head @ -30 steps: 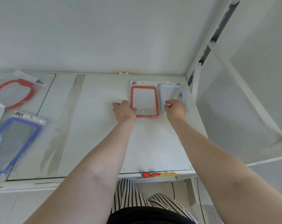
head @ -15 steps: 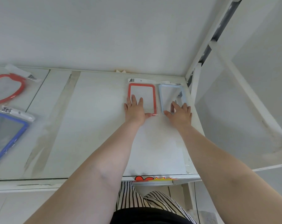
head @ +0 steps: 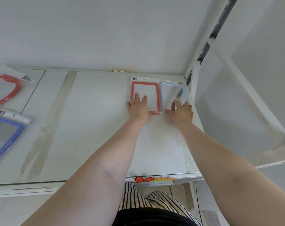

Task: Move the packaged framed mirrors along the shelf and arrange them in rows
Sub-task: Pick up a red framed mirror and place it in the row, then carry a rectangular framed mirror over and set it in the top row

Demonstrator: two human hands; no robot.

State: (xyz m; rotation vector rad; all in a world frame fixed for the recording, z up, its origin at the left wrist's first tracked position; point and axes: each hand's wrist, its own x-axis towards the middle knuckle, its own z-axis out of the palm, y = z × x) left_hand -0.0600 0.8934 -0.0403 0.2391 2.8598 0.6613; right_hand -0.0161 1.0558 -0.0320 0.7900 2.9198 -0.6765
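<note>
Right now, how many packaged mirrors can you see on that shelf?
4. An orange mirror under the left hand, a pale blue mirror under the right hand, and a red round mirror and blue mirror far left, both partly cut off.

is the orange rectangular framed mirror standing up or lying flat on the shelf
Lying flat. The orange rectangular framed mirror lies face-up on the white shelf at the back, the left hand pressing its lower part with straight fingers.
</note>
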